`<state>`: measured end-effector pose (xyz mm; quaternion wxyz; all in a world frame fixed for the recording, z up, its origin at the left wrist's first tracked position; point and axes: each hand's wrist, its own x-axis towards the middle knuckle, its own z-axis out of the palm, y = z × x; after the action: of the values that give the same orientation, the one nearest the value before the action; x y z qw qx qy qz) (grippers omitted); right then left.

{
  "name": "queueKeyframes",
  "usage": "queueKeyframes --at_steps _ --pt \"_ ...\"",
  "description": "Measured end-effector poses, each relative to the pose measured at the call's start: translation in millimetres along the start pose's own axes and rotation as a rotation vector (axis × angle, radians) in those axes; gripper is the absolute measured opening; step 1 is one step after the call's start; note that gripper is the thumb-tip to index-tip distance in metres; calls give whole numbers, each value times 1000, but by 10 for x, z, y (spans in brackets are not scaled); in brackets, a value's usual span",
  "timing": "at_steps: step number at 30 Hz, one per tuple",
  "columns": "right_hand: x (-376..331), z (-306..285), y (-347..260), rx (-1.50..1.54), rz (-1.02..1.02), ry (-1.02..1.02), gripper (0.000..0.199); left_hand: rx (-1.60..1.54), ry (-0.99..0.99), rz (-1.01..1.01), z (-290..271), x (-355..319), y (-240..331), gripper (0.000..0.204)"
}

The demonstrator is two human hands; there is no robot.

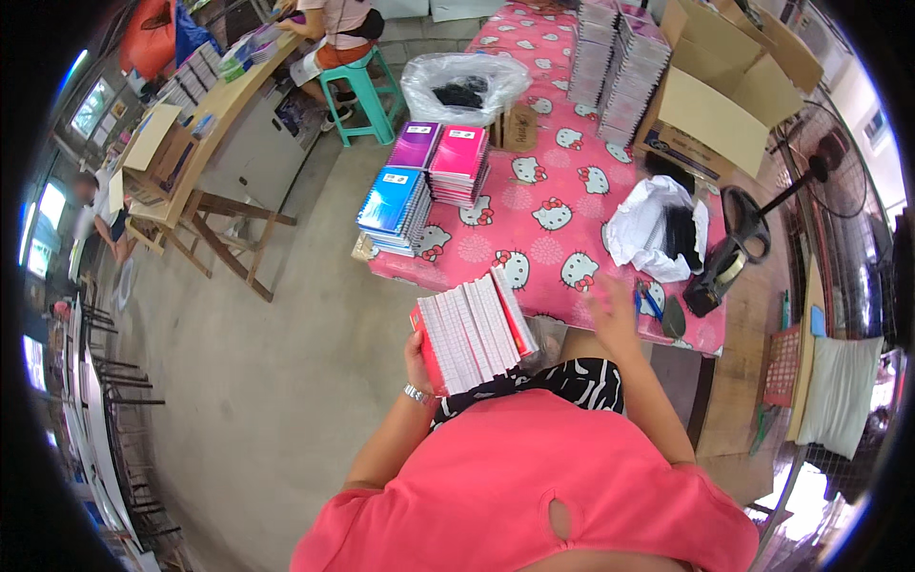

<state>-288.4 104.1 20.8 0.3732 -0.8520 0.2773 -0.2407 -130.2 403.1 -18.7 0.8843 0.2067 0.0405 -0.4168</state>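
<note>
A thick bundle of notebooks (pixel 469 329) with red outer covers rests against my lap, its white edges facing up. My left hand (pixel 416 357) grips the bundle from its left side, thumb on the red cover. Over the table's near edge, my right hand (pixel 613 310) is blurred, fingers stretched out and nothing visible in them. Close to it lie blue-handled scissors (pixel 651 303) and a white plastic bag (pixel 634 224) with black pieces inside. Stacks of spiral notebooks stand beyond the bundle: blue (pixel 393 200), purple (pixel 416 145) and pink (pixel 459 154).
A pink patterned cloth covers the table (pixel 543 250). Tall notebook stacks (pixel 634 81) and an open cardboard box (pixel 710 110) stand at its far right. A clear bag (pixel 464 81) sits at the back. A black fan (pixel 734 238) is on the right. Someone sits on a green stool (pixel 360 95).
</note>
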Motion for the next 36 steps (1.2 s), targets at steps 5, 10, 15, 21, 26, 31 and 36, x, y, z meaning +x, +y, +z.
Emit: queueKeyframes --at_steps 5,10,15,21,26,31,36 --pt "-107 394 -930 617 172 -433 85 -74 -107 -208 274 64 -38 69" --pt "-161 429 -1015 453 177 -493 106 81 -15 -181 187 -72 -93 76" --pt "-165 422 -1141 619 265 -595 87 -84 -132 -206 143 -201 8 70" --pt "-166 448 -1212 708 316 -593 72 -160 -131 -155 29 -204 5 69" --pt "-245 495 -1060 454 138 -478 77 -180 -170 -185 -64 -184 -15 69" --pt "-348 472 -1071 213 -66 -356 76 -127 -164 -165 -192 -194 -61 68" --pt "-393 423 -1253 203 -98 -288 57 -179 -159 -181 -180 -201 -68 68"
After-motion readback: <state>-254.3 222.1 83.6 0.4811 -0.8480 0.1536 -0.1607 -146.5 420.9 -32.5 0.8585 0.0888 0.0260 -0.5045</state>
